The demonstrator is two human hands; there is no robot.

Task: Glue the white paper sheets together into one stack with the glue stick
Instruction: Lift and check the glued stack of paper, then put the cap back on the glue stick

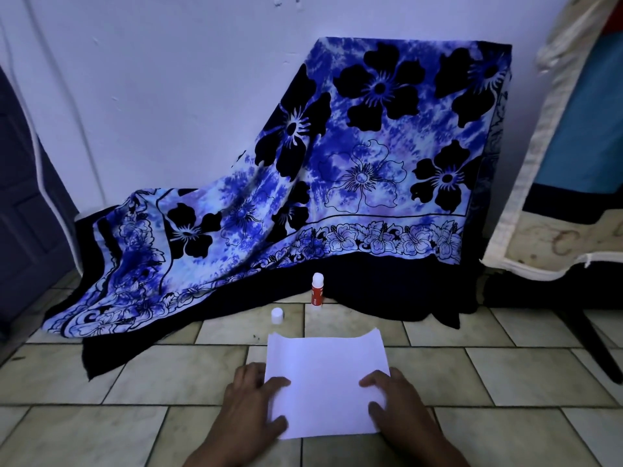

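Observation:
White paper sheets (325, 375) lie on the tiled floor in front of me, their far edge curling up slightly. My left hand (251, 402) rests flat on the left edge of the paper, fingers spread. On the right edge lies my right hand (394, 404), also pressing flat. A red and white glue stick (317, 290) stands upright beyond the paper, uncapped. Its white cap (277, 315) sits on the floor to the left of it.
A blue floral cloth (303, 183) drapes over something against the white wall, its dark hem spreading over the floor just behind the glue stick. A dark door (23, 197) is at the left. Furniture with a dark leg (586, 338) stands at the right.

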